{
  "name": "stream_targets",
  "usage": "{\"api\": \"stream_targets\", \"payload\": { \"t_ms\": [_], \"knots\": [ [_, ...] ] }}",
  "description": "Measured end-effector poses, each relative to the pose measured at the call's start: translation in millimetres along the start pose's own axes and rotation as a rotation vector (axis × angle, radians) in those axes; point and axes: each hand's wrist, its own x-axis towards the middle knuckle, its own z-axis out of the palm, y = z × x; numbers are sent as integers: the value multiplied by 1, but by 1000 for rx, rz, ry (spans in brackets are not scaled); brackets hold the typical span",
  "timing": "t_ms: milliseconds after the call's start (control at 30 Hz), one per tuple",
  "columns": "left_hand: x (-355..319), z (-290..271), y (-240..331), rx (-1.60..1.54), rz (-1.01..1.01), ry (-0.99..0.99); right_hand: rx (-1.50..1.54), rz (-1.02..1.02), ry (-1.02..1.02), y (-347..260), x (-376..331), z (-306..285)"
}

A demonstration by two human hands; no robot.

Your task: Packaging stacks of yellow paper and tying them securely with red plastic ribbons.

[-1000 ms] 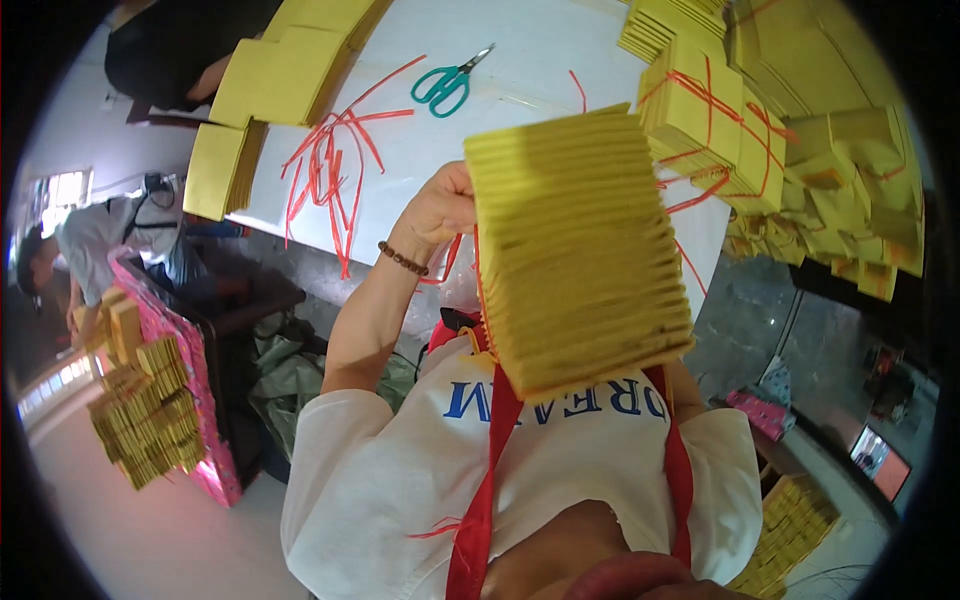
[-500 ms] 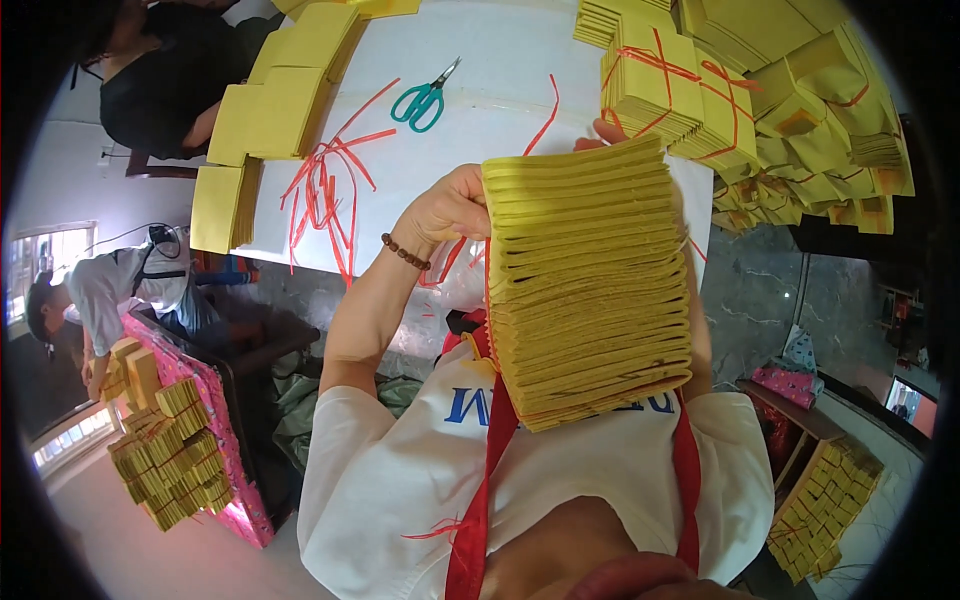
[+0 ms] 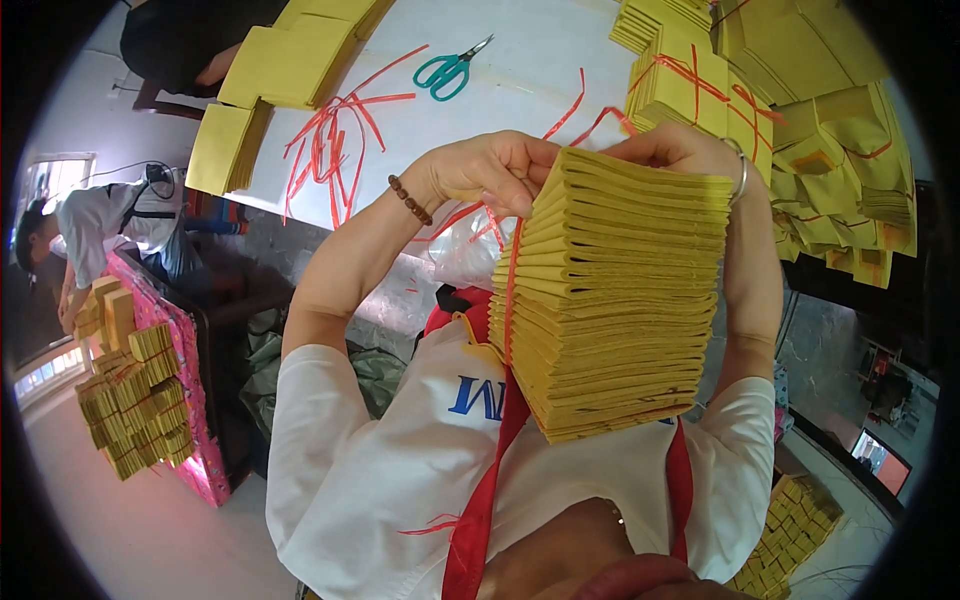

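Yellow paper bundle [image 3: 630,300] is being held at the near edge of the white table [image 3: 540,90]. On the table's left, loose red strips [image 3: 327,125] are lying. By the near edge, the left hand [image 3: 485,170] is pinching a red strip [image 3: 511,290] running down the bundle, whose thick folded layers are fanning into uneven ridges; the right hand [image 3: 690,152] is curving behind, its grip hidden, so I cannot tell.

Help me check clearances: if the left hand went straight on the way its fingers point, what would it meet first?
Most likely the yellow bundle, at its upper left corner beside the left hand; whether they touch is unclear.
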Motion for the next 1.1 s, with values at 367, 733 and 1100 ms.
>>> {"api": "stream_targets", "payload": {
  "t_ms": [367, 733, 1100],
  "knots": [
    [0, 4, 0, 37, -44, -15, 172, 42, -7, 6, 27, 8],
    [-4, -13, 61, 494, -19, 97, -117, 43, 30, 46, 29, 15],
    [103, 17, 64, 1170, 36, -54, -3, 47, -33, 66, 45, 20]
  ]
}}
